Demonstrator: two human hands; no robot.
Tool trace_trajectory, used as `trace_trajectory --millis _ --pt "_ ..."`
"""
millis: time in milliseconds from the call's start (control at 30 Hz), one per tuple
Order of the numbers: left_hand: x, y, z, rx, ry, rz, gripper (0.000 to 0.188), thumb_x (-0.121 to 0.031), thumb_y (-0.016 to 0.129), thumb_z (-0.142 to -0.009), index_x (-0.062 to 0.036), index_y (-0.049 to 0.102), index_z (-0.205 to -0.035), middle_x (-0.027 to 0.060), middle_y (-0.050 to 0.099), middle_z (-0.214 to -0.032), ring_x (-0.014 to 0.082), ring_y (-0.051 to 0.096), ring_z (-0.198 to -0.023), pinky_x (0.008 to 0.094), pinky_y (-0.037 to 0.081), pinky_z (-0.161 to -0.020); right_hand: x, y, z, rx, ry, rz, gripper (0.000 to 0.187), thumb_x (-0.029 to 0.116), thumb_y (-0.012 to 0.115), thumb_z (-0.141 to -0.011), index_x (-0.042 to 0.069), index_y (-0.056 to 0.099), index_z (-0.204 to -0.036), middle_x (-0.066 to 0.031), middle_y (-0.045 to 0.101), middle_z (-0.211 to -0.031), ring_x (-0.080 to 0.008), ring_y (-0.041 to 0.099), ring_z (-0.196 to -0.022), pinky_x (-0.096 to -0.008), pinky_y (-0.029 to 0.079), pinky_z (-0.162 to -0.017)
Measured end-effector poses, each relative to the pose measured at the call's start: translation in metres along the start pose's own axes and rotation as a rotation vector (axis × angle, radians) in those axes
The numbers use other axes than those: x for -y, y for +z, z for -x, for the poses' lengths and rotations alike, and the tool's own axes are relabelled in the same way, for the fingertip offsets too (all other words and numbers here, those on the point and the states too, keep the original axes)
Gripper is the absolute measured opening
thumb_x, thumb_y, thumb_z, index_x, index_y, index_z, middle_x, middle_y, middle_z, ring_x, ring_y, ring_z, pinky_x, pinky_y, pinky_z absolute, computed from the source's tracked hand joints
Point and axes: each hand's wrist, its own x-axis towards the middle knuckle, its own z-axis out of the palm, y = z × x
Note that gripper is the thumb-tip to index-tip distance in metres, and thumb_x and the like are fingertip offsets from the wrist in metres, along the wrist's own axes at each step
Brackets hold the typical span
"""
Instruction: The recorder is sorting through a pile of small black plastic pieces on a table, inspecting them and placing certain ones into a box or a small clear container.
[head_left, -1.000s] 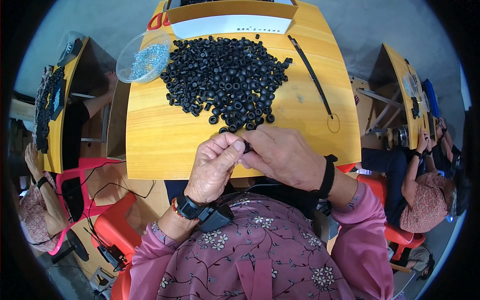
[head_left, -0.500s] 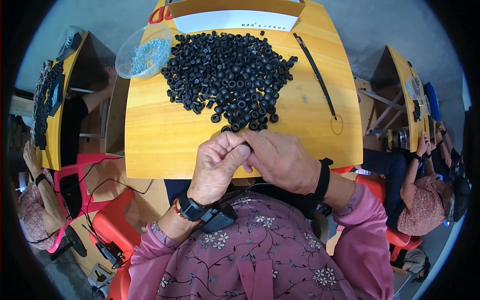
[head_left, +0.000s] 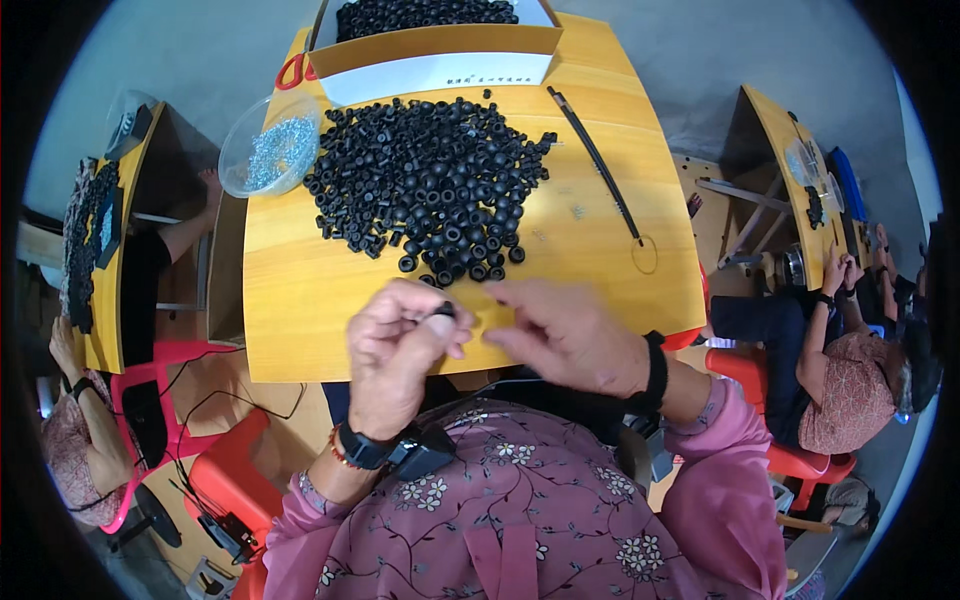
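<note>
My left hand (head_left: 390, 345) pinches a small black rubber-like cap (head_left: 444, 311) between thumb and fingers, just in front of the table's near edge. To its right is my right hand (head_left: 570, 335), a little blurred, with thumb and forefinger apart and nothing seen between them. Beyond both hands a heap of small black caps (head_left: 430, 180) spreads over the yellow table (head_left: 320, 320). At the heap's left stands a clear plastic bowl (head_left: 232, 165) of tiny bluish transparent pieces. A thin black rod (head_left: 597, 160) with a loop at its near end lies to the right.
A white and brown box (head_left: 430, 75) holding more black caps stands at the table's far side, beside red scissor handles (head_left: 291, 72). Other people sit at tables left and right. A red stool (head_left: 235, 470) with cables and a black device is at my lower left.
My hands have come apart; the left has moved left with the black cap, and the right has opened. The view has shifted, so more of the box shows.
</note>
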Motion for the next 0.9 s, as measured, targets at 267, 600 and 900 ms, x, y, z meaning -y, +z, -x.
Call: trace_trajectory --millis 267,600,900 --pt "-0.055 -0.081 -0.024 -0.367 0.444 -0.086 0.021 -0.011 0.055 -0.099 -0.0030 0.057 -0.118 0.0070 0.061 -0.089 0.0142 0.056 -0.077 0.0263 0.045 -0.065 -0.076 -0.077 -0.032 -0.440 0.253 0.227 0.020 0.007 0.064 -0.088 -0.006 0.064 -0.104 -0.0174 0.064 -0.073 -0.0256 0.064 -0.065 -0.0353 0.050 -0.063" --pt "-0.063 -0.217 -0.029 -0.886 0.427 0.032 0.068 0.001 0.056 -0.096 -0.0026 0.018 -0.152 0.0244 0.053 -0.129 0.0319 0.061 -0.110 0.0401 0.055 -0.095 -0.065 -0.059 -0.044 -0.240 0.205 0.150 0.014 0.005 0.062 -0.086 -0.004 0.065 -0.096 -0.0190 0.064 -0.076 -0.0303 0.065 -0.071 -0.0374 0.050 -0.067" --pt "-0.062 -0.164 -0.031 -0.706 0.462 -0.263 0.040 -0.008 0.059 -0.097 0.0003 0.048 -0.135 0.0160 0.064 -0.120 0.0177 0.065 -0.093 0.0286 0.054 -0.080 -0.031 -0.024 0.003 0.134 0.037 0.407 0.015 0.014 0.070 -0.085 0.003 0.062 -0.093 -0.0129 0.062 -0.085 -0.0327 0.063 -0.079 -0.0400 0.050 -0.067"
